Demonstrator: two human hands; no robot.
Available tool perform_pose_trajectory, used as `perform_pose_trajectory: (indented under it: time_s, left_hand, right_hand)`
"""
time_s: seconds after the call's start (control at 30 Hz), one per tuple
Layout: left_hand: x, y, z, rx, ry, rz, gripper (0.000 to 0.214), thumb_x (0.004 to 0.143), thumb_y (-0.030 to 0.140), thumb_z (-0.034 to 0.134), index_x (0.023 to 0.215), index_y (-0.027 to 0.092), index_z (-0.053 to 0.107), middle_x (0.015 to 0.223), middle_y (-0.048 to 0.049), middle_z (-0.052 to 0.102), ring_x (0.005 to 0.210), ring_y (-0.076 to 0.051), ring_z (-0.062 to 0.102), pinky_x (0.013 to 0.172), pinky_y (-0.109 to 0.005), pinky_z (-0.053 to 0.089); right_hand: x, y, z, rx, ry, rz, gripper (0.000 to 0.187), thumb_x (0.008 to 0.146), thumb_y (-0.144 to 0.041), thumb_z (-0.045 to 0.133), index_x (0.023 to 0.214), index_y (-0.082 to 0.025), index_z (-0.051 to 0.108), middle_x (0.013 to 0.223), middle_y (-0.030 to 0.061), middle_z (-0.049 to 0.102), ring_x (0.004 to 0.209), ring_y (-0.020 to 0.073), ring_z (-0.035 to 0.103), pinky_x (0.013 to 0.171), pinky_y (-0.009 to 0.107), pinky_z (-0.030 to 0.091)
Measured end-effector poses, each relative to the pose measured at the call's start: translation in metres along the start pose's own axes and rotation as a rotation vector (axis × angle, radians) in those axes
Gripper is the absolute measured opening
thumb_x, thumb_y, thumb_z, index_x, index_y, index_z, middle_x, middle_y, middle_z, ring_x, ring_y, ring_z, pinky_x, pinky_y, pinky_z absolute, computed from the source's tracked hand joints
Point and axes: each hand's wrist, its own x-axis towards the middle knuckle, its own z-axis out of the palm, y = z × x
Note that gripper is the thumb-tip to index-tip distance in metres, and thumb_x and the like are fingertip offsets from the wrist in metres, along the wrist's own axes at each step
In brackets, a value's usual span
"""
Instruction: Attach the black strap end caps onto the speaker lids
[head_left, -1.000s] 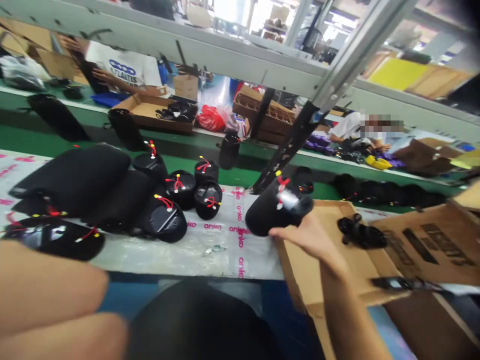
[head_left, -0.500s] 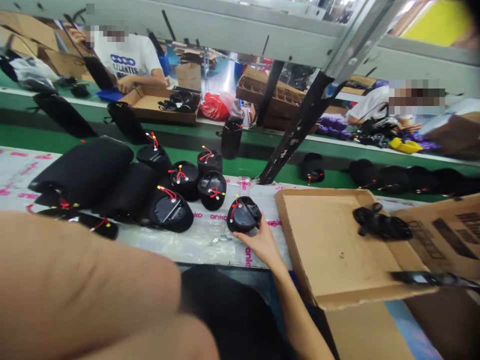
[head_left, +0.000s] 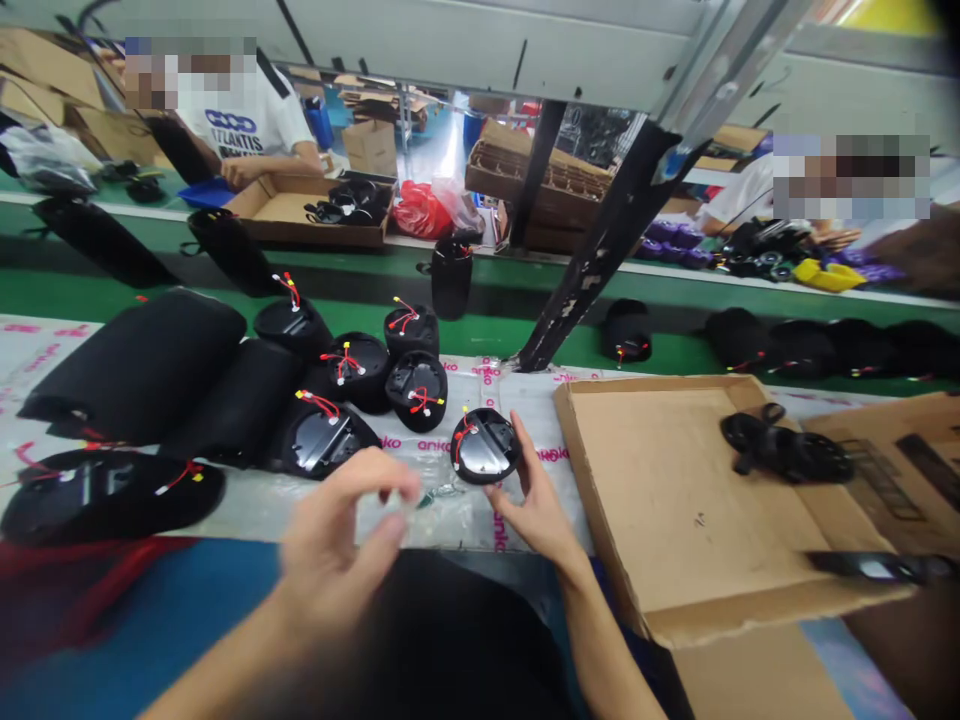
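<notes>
L hand [head_left: 337, 550] has come up into view since the earlier frame, fingers curled and blurred. Can't tell if that grip holds anything. R hand [head_left: 536, 505] is closed on the black cylinder [head_left: 480, 447], thumb + fingers either side. The cylinder stands end-up w/ red wires on the tabletop [head_left: 247, 510], near its near edge. More black cylinders [head_left: 360, 372] sit just left and farther off — cardboard tray [head_left: 675, 500] to the right w/ a black part [head_left: 787, 450] in it.
</notes>
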Motion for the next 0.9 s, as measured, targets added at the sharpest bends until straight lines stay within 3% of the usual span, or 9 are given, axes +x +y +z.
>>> perform_pose_trajectory:
  time_s: [0.07, 0.13, 0.2, 0.27, 0.4, 0.5, 0.63, 0.8, 0.9]
  left_hand:
    - [-0.009, -0.024, 0.027, 0.049, -0.057, -0.096, 0.055, 0.095, 0.042, 0.082, 0.144, 0.027, 0.063, 0.132, -0.0115, 0.070, 0.118, -0.027, 0.071, 0.098, -0.042, 0.062]
    - [-0.019, -0.049, 0.052, 0.064, -0.114, -0.204, 0.084, 0.088, 0.051, 0.088, 0.158, 0.028, 0.049, 0.154, -0.0157, 0.059, 0.141, -0.035, 0.062, 0.115, -0.052, 0.056]
    - [-0.022, -0.070, 0.071, 0.009, -0.176, -0.256, 0.102, 0.083, 0.058, 0.091, 0.165, 0.027, 0.038, 0.164, -0.0190, 0.051, 0.152, -0.041, 0.054, 0.123, -0.058, 0.049]
    - [-0.016, -0.086, 0.083, -0.079, -0.250, -0.238, 0.113, 0.081, 0.062, 0.091, 0.169, 0.026, 0.031, 0.162, -0.0208, 0.054, 0.150, -0.042, 0.056, 0.124, -0.060, 0.049]
    - [0.013, -0.102, 0.094, -0.175, -0.330, -0.097, 0.098, 0.091, 0.067, 0.078, 0.166, 0.023, 0.034, 0.157, -0.0218, 0.057, 0.145, -0.041, 0.061, 0.123, -0.060, 0.049]
    - [0.028, -0.105, 0.100, -0.112, -0.253, 0.024, 0.084, 0.097, 0.069, 0.067, 0.162, 0.021, 0.041, 0.155, -0.0209, 0.054, 0.146, -0.040, 0.056, 0.125, -0.062, 0.046]
    - [0.030, -0.107, 0.108, -0.048, -0.172, 0.087, 0.090, 0.092, 0.072, 0.070, 0.160, 0.018, 0.042, 0.150, -0.0209, 0.055, 0.141, -0.040, 0.059, 0.121, -0.059, 0.049]
    - [0.020, -0.103, 0.122, -0.073, -0.073, 0.023, 0.082, 0.094, 0.066, 0.067, 0.156, 0.017, 0.045, 0.142, -0.0194, 0.066, 0.129, -0.036, 0.070, 0.111, -0.054, 0.058]
    - [0.009, -0.096, 0.122, -0.043, 0.003, -0.001, 0.073, 0.094, 0.061, 0.066, 0.151, 0.018, 0.052, 0.139, -0.0180, 0.067, 0.126, -0.036, 0.070, 0.111, -0.055, 0.058]
  right_hand:
    - [-0.008, -0.007, 0.007, -0.085, 0.132, 0.048, 0.107, 0.084, -0.038, 0.087, 0.174, -0.030, 0.030, 0.167, 0.0139, 0.049, 0.155, 0.0343, 0.051, 0.131, 0.056, 0.042]
    - [-0.017, -0.011, 0.010, -0.128, 0.180, 0.055, 0.105, 0.080, -0.044, 0.091, 0.170, -0.030, 0.038, 0.157, 0.0143, 0.055, 0.142, 0.0353, 0.058, 0.123, 0.055, 0.051]
    - [-0.022, -0.008, 0.008, -0.074, 0.141, 0.004, 0.087, 0.085, -0.053, 0.084, 0.162, -0.030, 0.050, 0.154, 0.0134, 0.055, 0.142, 0.0359, 0.058, 0.121, 0.054, 0.051]
    - [-0.020, 0.000, 0.005, 0.060, 0.118, -0.051, 0.073, 0.093, -0.062, 0.071, 0.157, -0.030, 0.054, 0.159, 0.0128, 0.053, 0.152, 0.0374, 0.050, 0.127, 0.055, 0.044]
    - [-0.003, 0.022, 0.010, 0.301, 0.137, -0.018, 0.083, 0.098, -0.073, 0.056, 0.167, -0.030, 0.040, 0.170, 0.0101, 0.049, 0.165, 0.0363, 0.038, 0.138, 0.057, 0.029]
    - [0.006, 0.027, 0.017, 0.322, 0.149, 0.015, 0.088, 0.097, -0.075, 0.054, 0.170, -0.028, 0.036, 0.171, 0.0095, 0.049, 0.166, 0.0353, 0.037, 0.139, 0.056, 0.027]
    - [0.007, 0.020, 0.029, 0.290, 0.196, 0.046, 0.085, 0.099, -0.069, 0.055, 0.170, -0.028, 0.035, 0.166, 0.0107, 0.055, 0.162, 0.0358, 0.043, 0.135, 0.055, 0.035]
    - [0.007, 0.010, 0.060, 0.272, 0.470, 0.089, 0.078, 0.099, -0.058, 0.042, 0.168, -0.024, 0.031, 0.158, 0.0146, 0.059, 0.148, 0.0385, 0.058, 0.124, 0.060, 0.048]
    - [0.001, 0.006, 0.071, 0.165, 0.528, 0.131, 0.069, 0.098, -0.050, 0.038, 0.162, -0.024, 0.035, 0.147, 0.0154, 0.063, 0.138, 0.0378, 0.064, 0.119, 0.060, 0.052]
